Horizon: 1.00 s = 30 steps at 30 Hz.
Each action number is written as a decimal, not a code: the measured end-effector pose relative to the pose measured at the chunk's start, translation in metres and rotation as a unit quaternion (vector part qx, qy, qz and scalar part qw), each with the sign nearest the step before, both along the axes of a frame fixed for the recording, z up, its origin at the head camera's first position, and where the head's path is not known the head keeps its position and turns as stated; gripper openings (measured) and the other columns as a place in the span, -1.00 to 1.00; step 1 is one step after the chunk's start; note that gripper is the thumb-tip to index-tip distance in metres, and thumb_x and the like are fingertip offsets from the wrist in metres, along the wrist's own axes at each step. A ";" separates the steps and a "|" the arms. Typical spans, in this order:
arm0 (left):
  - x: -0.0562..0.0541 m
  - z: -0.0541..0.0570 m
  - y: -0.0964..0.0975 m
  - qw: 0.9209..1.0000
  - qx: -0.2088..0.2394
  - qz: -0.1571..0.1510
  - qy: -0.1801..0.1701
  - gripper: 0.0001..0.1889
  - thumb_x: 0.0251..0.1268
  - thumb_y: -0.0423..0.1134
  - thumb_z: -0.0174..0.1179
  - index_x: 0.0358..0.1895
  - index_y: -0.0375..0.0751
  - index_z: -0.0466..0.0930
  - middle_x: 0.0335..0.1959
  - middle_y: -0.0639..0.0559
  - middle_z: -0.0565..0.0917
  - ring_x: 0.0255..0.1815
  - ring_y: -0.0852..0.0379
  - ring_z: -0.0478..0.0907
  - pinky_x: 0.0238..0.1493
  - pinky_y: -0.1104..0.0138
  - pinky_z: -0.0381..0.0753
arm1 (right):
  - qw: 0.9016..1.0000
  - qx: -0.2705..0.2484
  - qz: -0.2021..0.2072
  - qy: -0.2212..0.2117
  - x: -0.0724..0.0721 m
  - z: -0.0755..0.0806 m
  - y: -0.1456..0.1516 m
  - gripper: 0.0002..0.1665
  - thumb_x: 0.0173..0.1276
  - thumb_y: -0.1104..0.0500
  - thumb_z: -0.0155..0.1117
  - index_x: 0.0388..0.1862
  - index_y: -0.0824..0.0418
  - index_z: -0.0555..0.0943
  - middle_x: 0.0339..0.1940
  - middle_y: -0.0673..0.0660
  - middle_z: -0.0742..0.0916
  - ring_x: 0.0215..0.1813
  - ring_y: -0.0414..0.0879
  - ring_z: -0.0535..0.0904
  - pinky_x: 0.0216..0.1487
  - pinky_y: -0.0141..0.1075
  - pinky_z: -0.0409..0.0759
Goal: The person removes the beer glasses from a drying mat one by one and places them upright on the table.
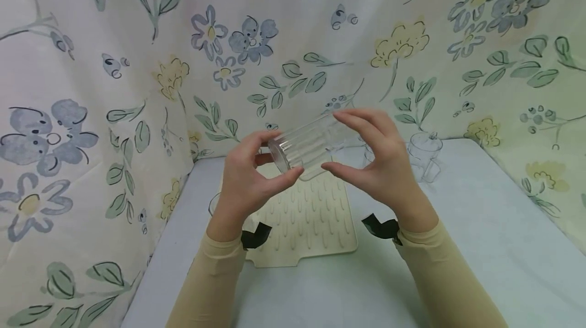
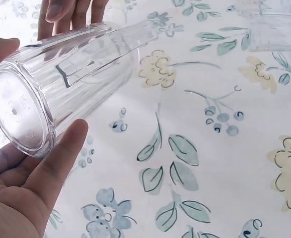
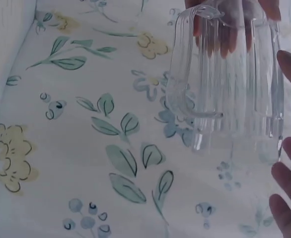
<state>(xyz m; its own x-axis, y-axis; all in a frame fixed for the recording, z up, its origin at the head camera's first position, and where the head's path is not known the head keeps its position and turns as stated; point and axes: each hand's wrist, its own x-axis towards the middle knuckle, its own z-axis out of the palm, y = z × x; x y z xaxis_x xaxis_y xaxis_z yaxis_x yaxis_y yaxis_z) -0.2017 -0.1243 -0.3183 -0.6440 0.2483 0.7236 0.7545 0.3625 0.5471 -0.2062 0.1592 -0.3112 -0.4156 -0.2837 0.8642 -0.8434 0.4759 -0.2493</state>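
A clear ribbed mug (image 1: 304,147) with a handle is held tilted in the air in front of me, its base toward the left. My left hand (image 1: 252,173) grips it near the base, thumb below and fingers behind. At the other end, the thumb and fingers of my right hand (image 1: 377,152) span the mug's mouth end. The left wrist view shows the round base of the mug (image 2: 19,111) beside the left fingers. In the right wrist view, the mug's handle (image 3: 178,74) stands out to the left, and the right fingertips (image 3: 287,173) lie along its side.
Below the hands a cream ridged drying mat (image 1: 316,216) lies on the white-covered table (image 1: 320,292). A clear handled vessel (image 1: 426,150) stands at the back right, with other clear ware partly behind the right hand. Another clear rim (image 1: 212,205) shows beside the left wrist. Floral cloth (image 1: 293,38) hangs behind.
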 end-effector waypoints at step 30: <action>-0.004 0.001 0.002 0.990 0.109 -0.040 0.082 -0.29 0.13 -0.11 0.64 0.35 -0.33 0.67 0.24 -0.11 0.80 0.17 -0.08 0.78 0.13 0.17 0.89 | 0.931 -0.183 0.183 -0.258 -0.029 -0.022 0.001 -0.30 0.43 0.41 0.54 0.53 0.35 0.58 0.34 0.14 0.74 0.35 0.01 0.67 0.46 -0.30 0.67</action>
